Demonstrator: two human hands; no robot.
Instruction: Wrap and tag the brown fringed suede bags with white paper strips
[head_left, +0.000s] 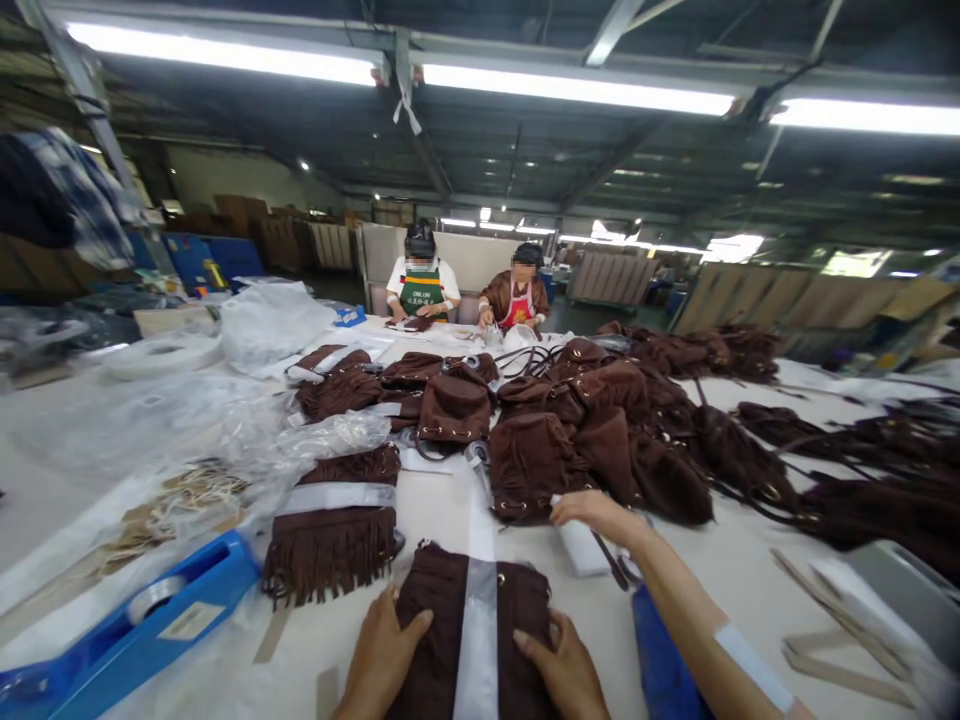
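Directly before me lies a dark brown bag (424, 630), with a whitish band (478, 640) running lengthwise over its middle. My left hand (384, 650) grips its left edge, the thumb on top and the other fingers at the side. On the opposite edge, my right hand (566, 668) holds the same bag in the same way. A fringed brown bag (337, 540), also wrapped with a whitish band, rests just beyond my left hand. From the right, another person's hand (596, 513) reaches over a white object (581, 548), which it partly covers.
A blue tape dispenser (157, 630) stands at the left, near clear plastic wrapping (262, 440) and tags with strings (172, 505). Several brown drawstring bags (454, 405) are heaped mid-table. Two people (421, 285) work across the table. Light strips (847, 675) lie at right.
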